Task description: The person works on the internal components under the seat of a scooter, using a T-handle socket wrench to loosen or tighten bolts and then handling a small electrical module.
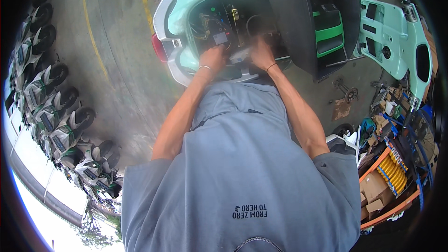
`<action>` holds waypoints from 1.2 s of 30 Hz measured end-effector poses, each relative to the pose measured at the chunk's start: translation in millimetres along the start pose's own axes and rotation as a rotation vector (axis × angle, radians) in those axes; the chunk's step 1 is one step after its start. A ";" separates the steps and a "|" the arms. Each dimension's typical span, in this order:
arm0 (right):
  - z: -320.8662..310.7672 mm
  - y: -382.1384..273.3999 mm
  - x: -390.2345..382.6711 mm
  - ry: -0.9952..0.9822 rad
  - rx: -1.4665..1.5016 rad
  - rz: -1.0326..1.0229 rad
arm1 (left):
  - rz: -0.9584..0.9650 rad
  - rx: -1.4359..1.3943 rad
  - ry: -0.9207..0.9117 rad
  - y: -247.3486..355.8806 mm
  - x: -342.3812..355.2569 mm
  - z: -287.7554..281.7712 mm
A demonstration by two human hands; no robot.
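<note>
A mint-green and silver scooter [163, 17] stands before me, its rear body uncovered. Inside its dark bay are wires [204, 24], a black box with a pale label [220, 38] and other small parts. My left hand [213, 58] is at the bay's near edge, just below the black box. Its fingers are curled closed, and what they hold, if anything, is hidden. My right hand [262, 55] reaches into the bay to the right, its fingers smeared by motion. A whitish, blurred piece [240, 56] lies between both hands; I cannot tell whether either touches it.
A large black tub-like part [294, 14] with a green panel [330, 38] stands raised right of the bay. The scooter's mint-green front [387, 42] is beyond it. Parked scooters [60, 107] line the left; shelves with cardboard boxes [374, 189] stand at lower right.
</note>
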State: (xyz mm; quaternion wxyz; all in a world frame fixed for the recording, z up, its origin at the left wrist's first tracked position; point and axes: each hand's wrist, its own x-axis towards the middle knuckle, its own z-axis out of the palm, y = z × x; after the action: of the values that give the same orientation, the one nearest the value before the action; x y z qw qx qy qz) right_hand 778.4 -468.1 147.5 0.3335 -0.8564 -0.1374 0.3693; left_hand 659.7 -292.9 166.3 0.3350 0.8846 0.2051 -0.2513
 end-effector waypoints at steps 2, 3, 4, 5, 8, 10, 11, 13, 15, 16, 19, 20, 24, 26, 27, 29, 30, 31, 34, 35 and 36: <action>2.5 4.0 1.7 -0.007 -0.003 -0.032 | -0.021 0.033 0.001 2.8 -2.2 -0.7; 3.0 3.9 1.6 -0.007 0.002 -0.028 | -0.031 0.052 0.005 2.4 -2.4 -0.3; 3.5 3.8 1.2 -0.008 0.006 -0.024 | -0.034 0.059 0.028 2.3 -3.5 2.2; 3.9 3.7 1.2 -0.009 0.011 -0.021 | -0.037 0.067 0.051 3.0 -6.0 5.6; 6.7 14.4 6.7 -0.013 0.024 -0.074 | -0.021 0.127 0.121 9.6 -11.7 5.8; 4.5 5.3 5.2 -0.045 0.001 -0.012 | -0.022 0.186 0.149 7.5 -14.1 8.9; 2.9 0.9 4.5 -0.061 -0.010 0.018 | -0.023 0.229 0.177 7.5 -14.7 11.3; 2.6 0.9 6.1 -0.067 -0.024 0.031 | -0.011 0.203 0.190 7.0 -15.4 11.3; 2.3 1.3 7.7 -0.078 -0.017 0.034 | -0.007 0.176 0.199 4.9 -16.5 11.1; 2.0 2.0 8.2 -0.085 -0.003 0.032 | -0.008 0.161 0.201 3.4 -17.4 11.2; 3.3 7.9 8.5 -0.065 0.013 -0.013 | 0.020 0.000 0.330 -1.5 -20.7 13.6; 3.7 10.8 8.0 -0.050 0.014 -0.034 | 0.036 -0.073 0.393 -3.6 -21.5 14.3; 6.4 17.3 4.3 -0.014 0.001 -0.048 | 0.037 -0.177 0.279 -2.9 -19.4 4.8; 5.0 10.5 -1.1 0.007 -0.023 -0.021 | 0.018 -0.030 0.180 14.7 -15.3 -0.1; 2.7 4.7 -5.5 0.014 -0.037 -0.011 | 0.031 0.066 0.204 17.8 -12.5 5.1; -2.5 -4.3 -11.3 0.012 -0.024 0.006 | 0.039 0.217 0.221 16.2 -5.0 21.0; -4.5 -2.6 -12.9 0.018 -0.017 0.022 | 0.053 0.292 0.223 19.1 -2.0 23.4; -4.6 -1.3 -13.9 0.043 -0.020 -0.004 | 0.057 0.289 0.253 20.1 -0.2 24.7; -4.6 1.2 -15.5 0.084 -0.026 -0.047 | 0.025 0.232 0.189 19.5 3.0 24.4; -5.5 2.2 -15.5 0.077 -0.026 -0.036 | 0.051 0.208 0.195 19.3 2.4 24.3; -5.4 1.9 -15.6 0.069 -0.025 -0.025 | 0.076 0.186 0.202 16.9 0.8 25.1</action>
State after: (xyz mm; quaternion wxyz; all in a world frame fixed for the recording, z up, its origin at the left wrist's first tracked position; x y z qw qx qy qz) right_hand 771.5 -479.6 157.3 0.3321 -0.8710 -0.1410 0.3335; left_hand 661.6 -321.9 157.8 0.2386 0.9397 0.1800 -0.1663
